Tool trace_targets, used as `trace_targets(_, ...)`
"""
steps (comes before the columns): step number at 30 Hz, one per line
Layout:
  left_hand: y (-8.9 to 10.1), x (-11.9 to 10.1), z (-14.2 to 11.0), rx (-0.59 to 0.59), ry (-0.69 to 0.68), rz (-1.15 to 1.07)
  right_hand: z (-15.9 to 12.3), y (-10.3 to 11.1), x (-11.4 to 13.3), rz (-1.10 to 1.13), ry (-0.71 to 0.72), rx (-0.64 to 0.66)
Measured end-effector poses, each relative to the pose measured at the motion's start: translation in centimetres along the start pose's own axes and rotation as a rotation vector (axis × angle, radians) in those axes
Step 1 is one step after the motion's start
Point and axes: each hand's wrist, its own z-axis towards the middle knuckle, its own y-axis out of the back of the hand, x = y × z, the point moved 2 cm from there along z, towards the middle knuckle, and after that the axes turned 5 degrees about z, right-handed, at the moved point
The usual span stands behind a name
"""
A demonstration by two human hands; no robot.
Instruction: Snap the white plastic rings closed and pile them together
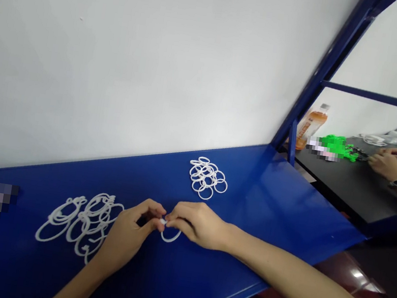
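A small white ring (170, 240) hangs between my two hands above the blue table. My left hand (134, 226) pinches it at its upper left, where a small white end shows between the fingertips. The thumb and forefinger of my right hand (197, 222) are closed on the same ring, close against the left fingertips. Beside and partly behind my left hand lies a loose pile of larger white loops (79, 221), some with knobbed ends. Beyond my right hand sits a heap of smaller white rings (207, 177). My fingers hide the exact joint of the held ring.
The blue table (251, 196) runs along a white wall (159, 63), with a blue metal frame (320, 72) at its right. On a black table (332, 176) stand an orange drink bottle (310, 127) and green pieces (335, 145). A co-worker's hands (390, 163) work there.
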Motion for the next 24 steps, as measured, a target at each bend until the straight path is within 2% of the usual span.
trace_targets(3,-0.2,-0.2,0.0,-0.013,-0.023,-0.019,0.2,0.2,0.0,-0.063,-0.049,-0.133)
trace_targets(5,-0.2,-0.4,0.0,-0.017,-0.063,0.021,0.3,0.6,0.1,-0.083,-0.041,-0.171)
trace_targets(7,-0.1,-0.7,-0.2,-0.057,-0.138,0.117,0.4,0.8,0.1,-0.079,-0.02,-0.154)
trace_targets(12,0.5,-1.6,-0.3,-0.245,-0.528,0.362,0.3,1.3,-0.2,-0.089,0.032,-0.024)
trace_targets(14,0.8,-1.5,-0.2,-0.283,-0.605,0.462,0.4,1.9,-0.6,-0.136,0.061,-0.015)
trace_targets(16,1.5,-0.9,0.2,-0.335,-0.58,0.587,0.4,3.2,-1.4,-0.208,0.056,-0.081)
trace_targets(18,2.5,0.2,0.6,-0.383,-0.477,0.734,0.4,5.1,-3.0,-0.272,-0.005,-0.23)
trace_targets(21,4.5,2.4,1.2,-0.335,-0.256,0.962,0.0,8.1,-6.4,-0.358,-0.167,-0.476)
trace_targets(24,6.1,4.1,1.4,-0.268,-0.06,1.096,-0.6,10.0,-9.5,-0.388,-0.338,-0.568)
